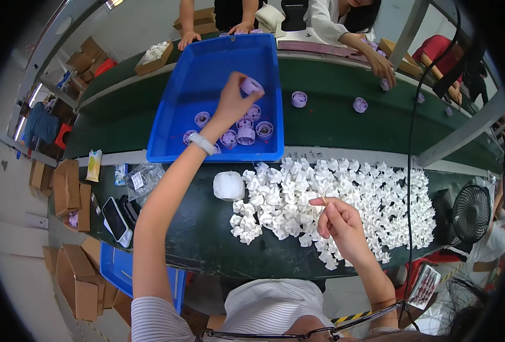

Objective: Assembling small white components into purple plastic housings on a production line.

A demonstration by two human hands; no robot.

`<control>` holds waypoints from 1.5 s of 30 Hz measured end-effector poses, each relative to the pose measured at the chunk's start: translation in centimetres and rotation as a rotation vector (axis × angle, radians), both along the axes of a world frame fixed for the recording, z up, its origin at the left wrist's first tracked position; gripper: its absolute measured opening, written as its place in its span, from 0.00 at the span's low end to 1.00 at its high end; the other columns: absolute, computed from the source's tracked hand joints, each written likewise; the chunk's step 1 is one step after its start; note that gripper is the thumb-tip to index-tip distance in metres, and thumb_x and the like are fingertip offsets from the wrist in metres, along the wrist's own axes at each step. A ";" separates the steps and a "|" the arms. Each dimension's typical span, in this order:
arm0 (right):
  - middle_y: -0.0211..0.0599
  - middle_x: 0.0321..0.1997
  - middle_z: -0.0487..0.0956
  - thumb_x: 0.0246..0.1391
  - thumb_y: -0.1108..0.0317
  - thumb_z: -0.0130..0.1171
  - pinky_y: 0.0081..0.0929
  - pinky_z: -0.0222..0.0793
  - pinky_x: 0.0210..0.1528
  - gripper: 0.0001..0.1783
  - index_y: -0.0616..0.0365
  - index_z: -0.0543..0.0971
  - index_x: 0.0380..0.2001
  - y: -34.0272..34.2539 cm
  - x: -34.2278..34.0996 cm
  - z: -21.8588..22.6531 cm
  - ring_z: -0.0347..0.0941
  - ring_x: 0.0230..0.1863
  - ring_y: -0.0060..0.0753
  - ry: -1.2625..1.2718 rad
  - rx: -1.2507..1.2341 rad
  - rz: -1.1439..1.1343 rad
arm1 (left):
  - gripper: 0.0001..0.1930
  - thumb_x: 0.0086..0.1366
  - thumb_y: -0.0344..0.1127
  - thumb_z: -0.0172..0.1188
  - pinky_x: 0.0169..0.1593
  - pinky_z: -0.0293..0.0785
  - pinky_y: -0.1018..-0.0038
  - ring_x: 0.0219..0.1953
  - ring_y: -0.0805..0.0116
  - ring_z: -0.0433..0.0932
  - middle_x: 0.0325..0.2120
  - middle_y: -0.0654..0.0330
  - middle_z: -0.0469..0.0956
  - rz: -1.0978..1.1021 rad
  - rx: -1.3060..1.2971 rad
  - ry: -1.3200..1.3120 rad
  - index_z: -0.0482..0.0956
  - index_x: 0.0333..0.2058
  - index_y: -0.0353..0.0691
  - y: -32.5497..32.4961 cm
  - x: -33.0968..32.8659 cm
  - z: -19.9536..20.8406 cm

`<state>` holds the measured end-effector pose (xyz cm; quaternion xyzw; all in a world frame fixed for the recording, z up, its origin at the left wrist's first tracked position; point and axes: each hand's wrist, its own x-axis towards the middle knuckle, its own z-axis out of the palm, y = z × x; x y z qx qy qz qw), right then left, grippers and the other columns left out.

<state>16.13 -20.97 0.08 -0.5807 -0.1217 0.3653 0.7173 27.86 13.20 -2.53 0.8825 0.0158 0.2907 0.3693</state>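
Note:
My left hand [233, 104] reaches over the blue tray [175, 91], its fingers closed around a small round lilac plastic part [252, 86]. Below it in the tray lie several similar lilac parts [245, 135], some showing dark centres. My right hand [343, 225] is above a wide spread of small white crumpled pieces [286, 196]. Its thumb and index finger come together near a thin, pale sliver, too small to name; the other fingers curl inward. A white roll-shaped block [228, 186] stands at the left end of the white pieces.
Two lilac parts [299, 99] sit on the green belt [326, 80] right of the tray. Co-workers' hands [382, 69] work across it. A black cable [412, 142] hangs at right near a fan [471, 213]. A phone [115, 219] and cardboard boxes [67, 186] are at left.

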 end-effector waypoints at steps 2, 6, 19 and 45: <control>0.32 0.17 0.72 0.66 0.62 0.40 0.16 0.61 0.25 0.15 0.62 0.71 0.34 -0.1 0.0 -0.4 0.64 0.19 0.18 0.047 0.065 0.011 | 0.24 0.53 0.33 0.67 0.44 0.71 0.75 0.40 0.67 0.74 0.38 0.54 0.71 0.009 -0.183 -0.132 0.65 0.43 0.33 -0.3 -2.0 1.5; 0.36 0.16 0.73 0.65 0.64 0.41 0.16 0.61 0.23 0.12 0.62 0.69 0.35 -0.3 -0.1 -0.6 0.67 0.18 0.19 0.032 0.068 0.039 | 0.24 0.56 0.24 0.63 0.43 0.75 0.78 0.42 0.68 0.72 0.41 0.53 0.66 -0.025 -0.519 -0.270 0.59 0.46 0.31 -3.9 -8.9 6.8; 0.34 0.29 0.77 0.59 0.73 0.50 0.16 0.66 0.25 0.06 0.64 0.74 0.34 1.4 -3.2 0.7 0.73 0.23 0.22 -0.185 -0.081 0.027 | 0.29 0.48 0.15 0.65 0.52 0.73 0.73 0.51 0.66 0.70 0.48 0.55 0.66 -0.069 -0.878 0.024 0.66 0.50 0.30 -14.1 -24.8 4.0; 0.34 0.26 0.73 0.35 0.80 0.69 0.22 0.66 0.26 0.16 0.61 0.82 0.34 2.8 -3.9 1.1 0.69 0.25 0.28 -1.280 -0.191 -0.024 | 0.28 0.49 0.17 0.65 0.53 0.74 0.72 0.52 0.65 0.70 0.48 0.55 0.65 -0.183 -0.990 0.086 0.67 0.50 0.31 -15.5 -26.0 3.1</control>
